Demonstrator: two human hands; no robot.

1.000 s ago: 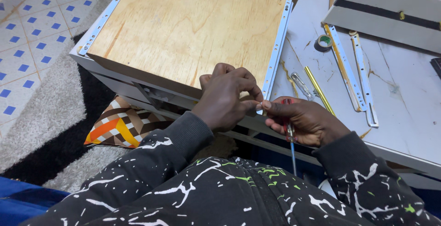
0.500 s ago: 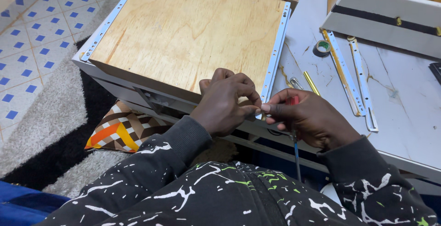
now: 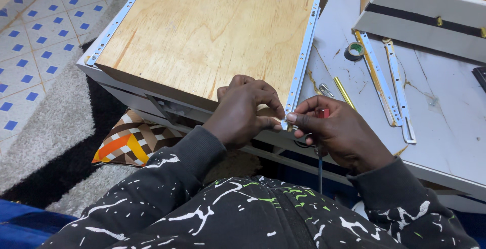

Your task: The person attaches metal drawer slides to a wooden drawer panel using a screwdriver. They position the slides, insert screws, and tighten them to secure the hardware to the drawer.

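An upturned drawer with a plywood bottom (image 3: 212,36) lies on a white table (image 3: 445,127). A white metal slide rail (image 3: 304,51) runs along its right edge. My left hand (image 3: 243,112) pinches the near end of that rail at the drawer's front corner. My right hand (image 3: 334,132) meets it there, fingertips on the rail end, while holding a screwdriver with a red handle (image 3: 322,113); its shaft points down toward my lap.
Two loose slide rails (image 3: 390,84) lie on the table to the right, with a small tape roll (image 3: 355,50), a yellow pencil (image 3: 344,92) and a white drawer front (image 3: 430,16) behind. A patterned cushion (image 3: 134,137) sits on the rug below.
The view has shifted slightly and both hands have stayed together at the rail's near end. The right hand's fingers have closed in on the rail tip.
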